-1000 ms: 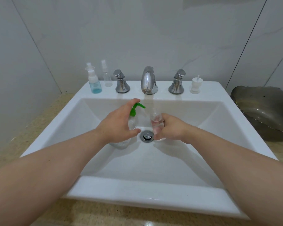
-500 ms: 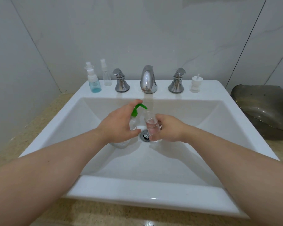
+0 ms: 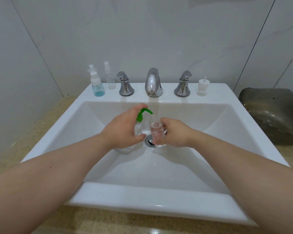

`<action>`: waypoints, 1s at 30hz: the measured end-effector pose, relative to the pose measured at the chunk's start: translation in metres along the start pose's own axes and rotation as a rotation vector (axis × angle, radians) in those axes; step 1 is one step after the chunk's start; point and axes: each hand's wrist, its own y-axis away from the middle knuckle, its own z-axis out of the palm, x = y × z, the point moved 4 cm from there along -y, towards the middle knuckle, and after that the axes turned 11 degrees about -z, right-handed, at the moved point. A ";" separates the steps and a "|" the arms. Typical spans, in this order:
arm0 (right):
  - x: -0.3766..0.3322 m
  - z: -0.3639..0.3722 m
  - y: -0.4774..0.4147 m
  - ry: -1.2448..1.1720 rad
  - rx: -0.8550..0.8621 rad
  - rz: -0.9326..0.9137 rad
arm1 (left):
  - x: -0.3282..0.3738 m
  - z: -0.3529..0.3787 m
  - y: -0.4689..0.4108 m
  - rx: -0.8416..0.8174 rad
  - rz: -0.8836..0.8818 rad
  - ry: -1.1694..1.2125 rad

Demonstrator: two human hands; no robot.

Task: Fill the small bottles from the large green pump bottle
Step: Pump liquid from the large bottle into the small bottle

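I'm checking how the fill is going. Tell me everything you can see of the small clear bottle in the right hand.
The small clear plastic bottle is a see-through cylinder with a narrower neck and no cap on it. It is held about upright over the white sink basin, near the chrome drain, neck just under the nozzle of the large green-pump bottle. Clear liquid seems to fill part of it. The right hand grips its body.
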 end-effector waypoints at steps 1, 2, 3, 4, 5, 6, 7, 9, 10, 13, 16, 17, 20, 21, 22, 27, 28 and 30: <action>0.000 0.000 0.000 -0.005 0.001 -0.001 | 0.000 0.000 0.000 -0.002 -0.002 0.002; 0.000 0.000 0.000 -0.012 0.000 -0.003 | 0.000 0.000 0.000 -0.003 -0.002 0.002; -0.001 0.000 0.000 -0.015 0.000 -0.006 | 0.000 0.001 0.000 -0.003 -0.003 0.002; -0.001 0.000 0.000 -0.014 0.000 -0.007 | 0.000 0.000 0.000 -0.003 -0.003 0.003; -0.001 0.001 -0.001 -0.008 0.001 -0.006 | 0.000 0.000 0.000 -0.004 -0.004 0.005; 0.000 0.001 -0.002 -0.003 0.001 -0.005 | 0.000 0.000 0.000 -0.003 -0.004 0.007; 0.001 0.001 -0.002 0.001 0.000 -0.004 | 0.001 0.000 0.000 -0.003 -0.005 0.009; 0.002 0.002 -0.002 -0.006 -0.002 -0.005 | 0.001 0.000 0.000 -0.006 -0.007 0.009; 0.001 0.002 -0.002 -0.009 -0.004 -0.009 | 0.001 0.000 0.000 -0.009 -0.011 0.007; 0.000 0.003 -0.003 -0.003 -0.007 -0.010 | 0.000 -0.001 0.000 -0.015 -0.022 0.000; 0.001 0.003 -0.003 -0.015 -0.004 -0.009 | 0.000 -0.001 0.000 -0.024 -0.032 -0.008; 0.001 0.003 -0.003 -0.019 -0.004 -0.009 | 0.000 -0.001 0.000 -0.025 -0.033 -0.006; 0.000 0.003 -0.002 -0.023 -0.007 -0.008 | 0.000 0.000 0.000 -0.020 -0.032 0.003; -0.001 0.003 -0.002 -0.028 -0.007 -0.006 | 0.000 0.000 0.000 -0.020 -0.027 0.003; -0.001 0.003 -0.001 -0.030 -0.007 -0.003 | 0.000 0.001 0.000 -0.022 -0.017 -0.002; -0.001 0.001 0.000 -0.028 0.002 0.008 | -0.001 0.002 -0.002 -0.028 0.009 -0.051; -0.001 0.001 0.000 -0.031 0.005 0.010 | -0.002 0.002 -0.004 -0.040 -0.012 -0.050; 0.000 -0.001 0.001 -0.038 0.015 0.019 | -0.003 0.003 -0.007 -0.080 -0.095 0.023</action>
